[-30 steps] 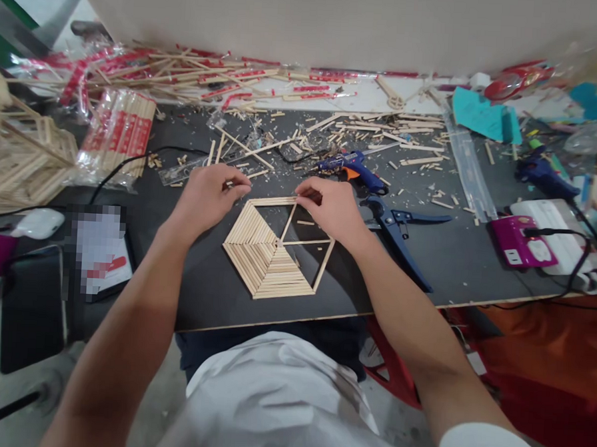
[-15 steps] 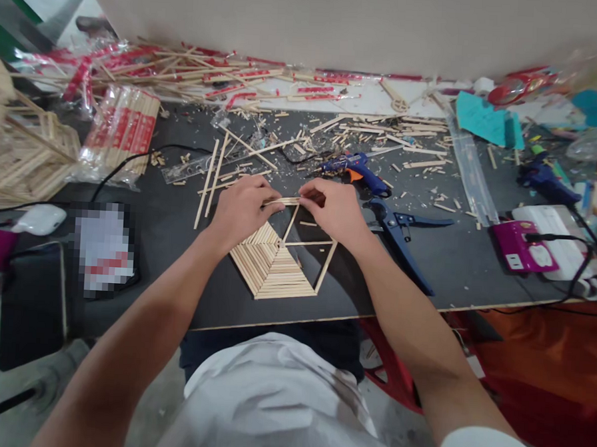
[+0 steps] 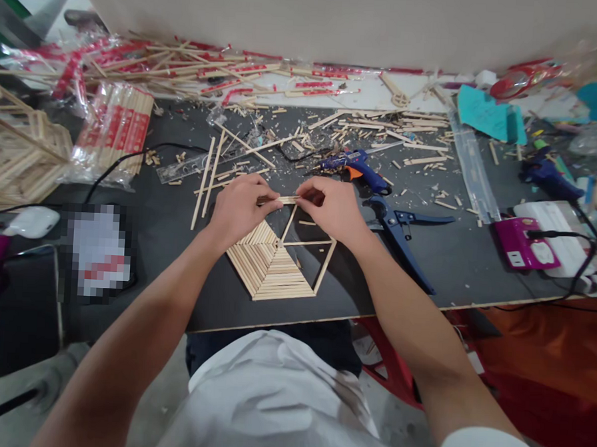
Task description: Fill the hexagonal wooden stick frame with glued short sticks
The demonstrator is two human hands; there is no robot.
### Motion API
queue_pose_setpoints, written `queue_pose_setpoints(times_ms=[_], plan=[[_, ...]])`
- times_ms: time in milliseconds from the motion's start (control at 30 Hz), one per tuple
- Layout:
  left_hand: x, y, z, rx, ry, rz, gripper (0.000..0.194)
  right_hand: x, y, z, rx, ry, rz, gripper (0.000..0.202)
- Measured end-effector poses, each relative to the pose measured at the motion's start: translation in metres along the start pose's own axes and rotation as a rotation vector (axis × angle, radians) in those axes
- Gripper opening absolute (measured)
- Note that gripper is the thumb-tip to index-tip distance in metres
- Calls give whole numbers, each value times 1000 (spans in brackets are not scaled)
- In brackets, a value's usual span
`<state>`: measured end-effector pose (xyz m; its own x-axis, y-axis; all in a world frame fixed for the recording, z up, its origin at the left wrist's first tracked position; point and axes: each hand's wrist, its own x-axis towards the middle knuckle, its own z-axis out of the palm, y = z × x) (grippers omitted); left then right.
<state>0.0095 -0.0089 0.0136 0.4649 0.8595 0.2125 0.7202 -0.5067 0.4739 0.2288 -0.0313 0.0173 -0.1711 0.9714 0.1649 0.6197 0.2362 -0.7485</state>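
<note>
A hexagonal panel of wooden sticks (image 3: 280, 274) lies flat near the table's front edge. Its left and front sections are filled with rows of sticks; the right side shows only bare frame. At the panel's far edge my left hand (image 3: 244, 207) pinches the left end of a short wooden stick (image 3: 288, 199). The other end is between the thumb and fingers of my right hand (image 3: 326, 208). Whether the stick touches the frame below I cannot tell. Just behind my right hand lies a blue glue gun (image 3: 359, 170), and a dark blue cutter (image 3: 402, 235) sits to its right.
Loose sticks (image 3: 208, 179) and offcuts cover the back of the table. Bagged chopsticks (image 3: 114, 130) lie at the left, near a phone (image 3: 28, 309). Toward the right are a clear plastic strip (image 3: 474, 169), a purple power adapter (image 3: 526, 243) and another glue gun (image 3: 551, 173).
The view has shifted slightly. My fingers have moved a little along the stick, still pinching both its ends; the panel and tools stay in place.
</note>
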Motion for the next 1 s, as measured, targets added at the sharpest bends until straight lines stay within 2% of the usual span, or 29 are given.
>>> queue_pose_setpoints(times_ms=[100, 300, 467, 700, 1000], plan=[[0, 1, -1, -4, -2, -5, 22, 0, 1, 0, -62, -38, -66, 13], [0, 0, 1, 5, -9, -4, 18, 1, 8, -3, -342, -168, -309, 36], [0, -1, 1, -10, 1, -1, 19, 2, 4, -11, -515, -257, -352, 39], [-1, 0, 1, -4, 19, 0, 17, -3, -1, -23, -607, -211, -338, 40], [-3, 2, -2, 7, 15, 15, 15, -4, -2, -25, -668, -167, -380, 36]])
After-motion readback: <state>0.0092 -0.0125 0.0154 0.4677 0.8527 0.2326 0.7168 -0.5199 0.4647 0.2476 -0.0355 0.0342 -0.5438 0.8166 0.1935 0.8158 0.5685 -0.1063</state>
